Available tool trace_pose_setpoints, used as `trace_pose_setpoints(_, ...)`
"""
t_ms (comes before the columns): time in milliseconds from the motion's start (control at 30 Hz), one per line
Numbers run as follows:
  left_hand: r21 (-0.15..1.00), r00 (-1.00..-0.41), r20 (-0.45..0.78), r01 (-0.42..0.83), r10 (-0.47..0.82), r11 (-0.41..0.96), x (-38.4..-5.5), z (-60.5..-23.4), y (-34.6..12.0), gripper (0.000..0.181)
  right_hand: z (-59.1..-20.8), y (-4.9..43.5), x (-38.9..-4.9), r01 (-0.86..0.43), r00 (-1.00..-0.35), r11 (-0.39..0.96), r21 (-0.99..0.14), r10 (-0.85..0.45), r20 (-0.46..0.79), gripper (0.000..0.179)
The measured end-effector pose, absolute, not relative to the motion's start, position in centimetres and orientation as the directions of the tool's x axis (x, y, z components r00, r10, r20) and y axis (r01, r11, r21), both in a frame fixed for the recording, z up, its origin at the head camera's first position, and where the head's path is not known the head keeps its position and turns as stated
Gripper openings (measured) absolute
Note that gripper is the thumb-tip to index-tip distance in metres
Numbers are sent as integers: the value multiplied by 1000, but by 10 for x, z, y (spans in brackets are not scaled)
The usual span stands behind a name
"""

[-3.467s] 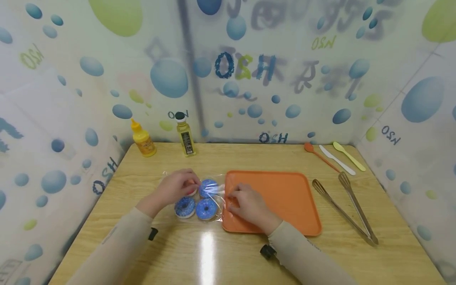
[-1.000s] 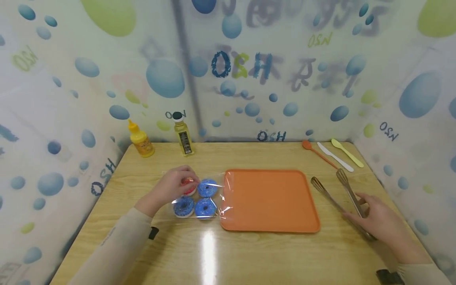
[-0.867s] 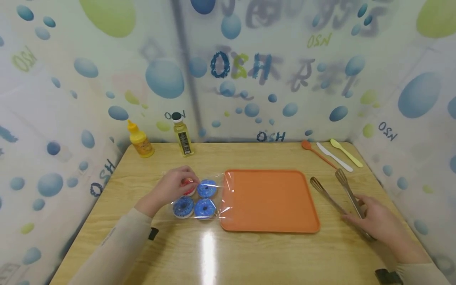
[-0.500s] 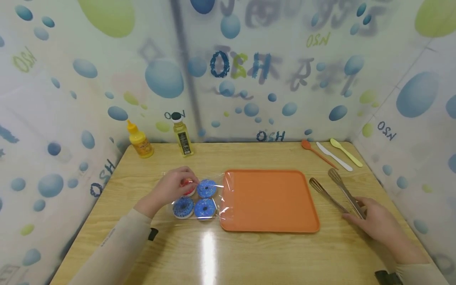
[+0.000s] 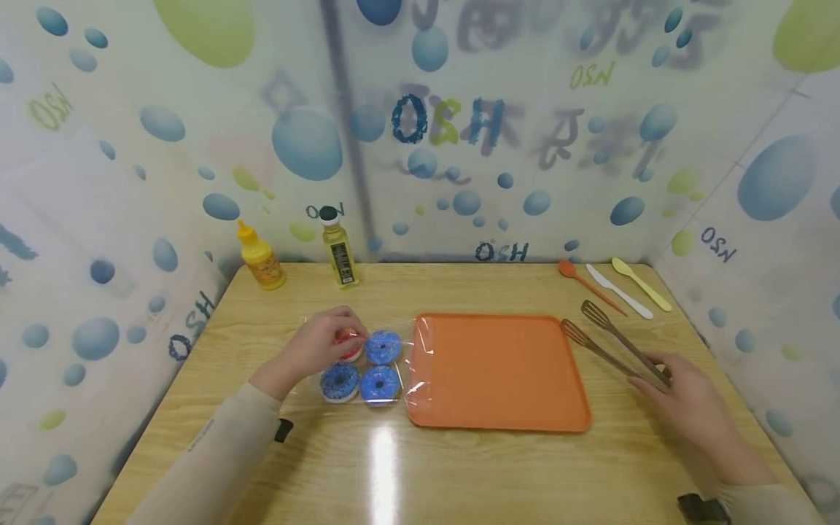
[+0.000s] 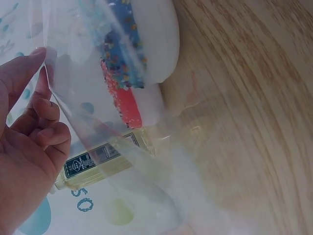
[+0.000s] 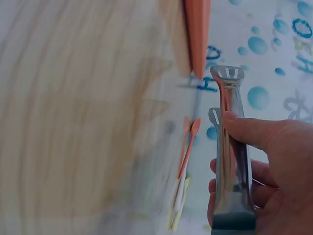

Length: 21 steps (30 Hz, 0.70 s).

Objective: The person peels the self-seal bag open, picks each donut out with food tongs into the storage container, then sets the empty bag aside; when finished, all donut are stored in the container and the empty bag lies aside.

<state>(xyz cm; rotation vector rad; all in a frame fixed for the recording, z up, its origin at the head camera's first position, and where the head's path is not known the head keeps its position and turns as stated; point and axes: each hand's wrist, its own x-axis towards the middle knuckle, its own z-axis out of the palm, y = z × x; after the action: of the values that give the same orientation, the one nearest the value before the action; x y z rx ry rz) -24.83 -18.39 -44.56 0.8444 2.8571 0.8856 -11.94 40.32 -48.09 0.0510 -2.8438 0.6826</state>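
My left hand (image 5: pixel 326 341) pinches the edge of a clear plastic bag (image 6: pixel 63 93) between thumb and index finger. Inside lie one red donut (image 5: pixel 350 345) and three blue donuts (image 5: pixel 379 383) with sprinkles. The red one is partly hidden behind my fingers in the head view. At the right, my right hand (image 5: pixel 689 408) grips metal tongs (image 7: pixel 230 161), thumb on one arm and fingers round the other. The tongs' slotted heads point away to the left, apart from each other, with nothing between them. They overlap the right edge of the orange tray (image 5: pixel 499 372) in the head view.
The bag's right end lies over the tray's left rim. A yellow squeeze bottle (image 5: pixel 261 262) and an oil bottle (image 5: pixel 340 255) stand at the back left. At the back right lie an orange spoon (image 5: pixel 590 286), a white knife (image 5: pixel 620 293) and a yellow-green spoon (image 5: pixel 639 283).
My right hand has gone from the bag to the tongs, gripped them and lifted them, swinging their heads left toward the tray. My left hand stays at the bag.
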Motion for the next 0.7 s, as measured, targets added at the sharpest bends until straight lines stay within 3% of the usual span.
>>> trace_pose_setpoints(333, 534, -854, 105, 481, 510, 695, -249, -447, -184, 9, -466, 349, -134, -266, -916, 878, -399, -102, 388, 46)
trace_pose_setpoints(700, 535, -851, 126, 491, 510, 687, -249, -446, -186, 8, -455, 282, -139, -332, -935, 853, -403, -242, 258, 36)
